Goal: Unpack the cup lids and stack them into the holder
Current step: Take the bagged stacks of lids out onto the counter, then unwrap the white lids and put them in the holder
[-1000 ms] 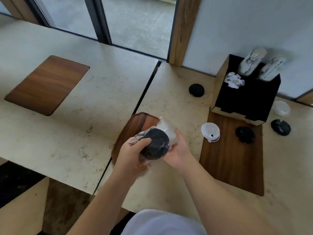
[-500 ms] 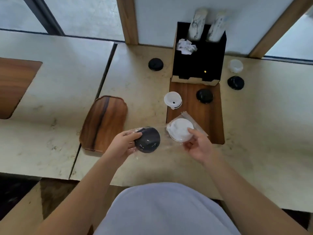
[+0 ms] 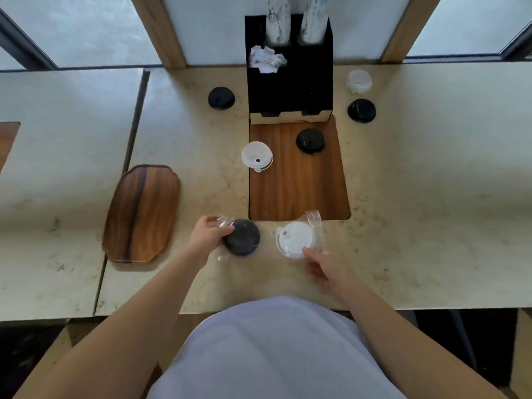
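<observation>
A black lid pack (image 3: 242,238) in clear plastic lies on the counter, and my left hand (image 3: 207,236) grips its left side and wrapper. Beside it on the right rests a white lid pack (image 3: 295,239) in plastic; my right hand (image 3: 319,267) sits just below it with a fingertip at its rim and fingers loosely spread. The black holder (image 3: 289,87) stands at the back against the wall, with crumpled paper and two cup stacks in it. Loose lids lie about: a white lid (image 3: 257,156), a black lid (image 3: 310,141), and more black and clear ones by the holder.
A wooden tray (image 3: 142,213) lies to the left of my hands. A wooden inlay (image 3: 296,182) is set into the counter in front of the holder. A seam (image 3: 126,171) splits the counter on the left. The counter's front edge runs close to my body.
The two packs, held together one second ago, have been pulled apart and set down on the counter. My right hand has eased off the white pack. The view has swung to face the holder.
</observation>
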{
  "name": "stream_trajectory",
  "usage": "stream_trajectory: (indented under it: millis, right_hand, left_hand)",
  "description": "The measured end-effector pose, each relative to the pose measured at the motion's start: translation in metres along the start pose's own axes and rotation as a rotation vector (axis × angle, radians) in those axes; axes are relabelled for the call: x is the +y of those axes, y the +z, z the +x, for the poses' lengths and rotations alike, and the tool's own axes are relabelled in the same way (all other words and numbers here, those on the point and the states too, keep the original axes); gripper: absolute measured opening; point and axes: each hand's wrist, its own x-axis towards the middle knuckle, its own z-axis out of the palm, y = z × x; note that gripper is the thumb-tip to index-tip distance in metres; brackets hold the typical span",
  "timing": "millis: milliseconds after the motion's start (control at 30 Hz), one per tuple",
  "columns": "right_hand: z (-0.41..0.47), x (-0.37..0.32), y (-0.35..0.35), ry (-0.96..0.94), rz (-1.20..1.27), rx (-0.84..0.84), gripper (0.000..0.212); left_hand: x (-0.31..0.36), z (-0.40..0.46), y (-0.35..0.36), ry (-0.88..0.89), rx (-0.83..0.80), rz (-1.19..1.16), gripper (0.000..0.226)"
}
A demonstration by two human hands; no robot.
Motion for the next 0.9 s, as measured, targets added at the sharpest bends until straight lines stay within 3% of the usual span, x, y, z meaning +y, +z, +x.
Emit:
stream_trajectory:
  millis: [67,167,267,333,433,533,633,900]
  right_hand:
    - [0.002,-0.002,0.000,-0.026,-0.097,0.023,0.030]
    - [0.006,-0.007,-0.001,-0.085,-0.332,0.131,0.045]
    - [0.007,-0.014,-0.007,-0.170,-0.542,0.202,0.058]
    - [0.007,-0.020,-0.011,-0.231,-0.599,0.258,0.060]
    - [0.009,-0.029,-0.012,-0.364,-0.682,0.389,0.047]
    - [0.013,-0.033,-0.009,-0.519,-0.812,0.387,0.037]
    - [0.017,-0.031,-0.005,-0.633,-0.961,0.368,0.035]
    - [0.015,-0.044,-0.004,-0.606,-1.208,0.248,0.034]
  left_hand:
    - [0.005,0.000,-0.003,0.061,0.055,0.108,0.057]
    - [0.004,-0.006,-0.005,0.214,0.113,0.441,0.067]
    - [-0.006,-0.016,-0.004,0.447,0.128,0.782,0.061]
    - [-0.012,-0.023,0.001,0.625,0.100,0.922,0.056]
    - [-0.022,-0.023,0.012,0.822,-0.056,1.149,0.058]
    - [-0.032,-0.015,0.017,0.749,-0.166,1.364,0.064]
    - [-0.041,-0.011,0.015,0.732,-0.150,1.451,0.067]
    - [-0.038,-0.025,0.015,0.749,-0.052,1.412,0.064]
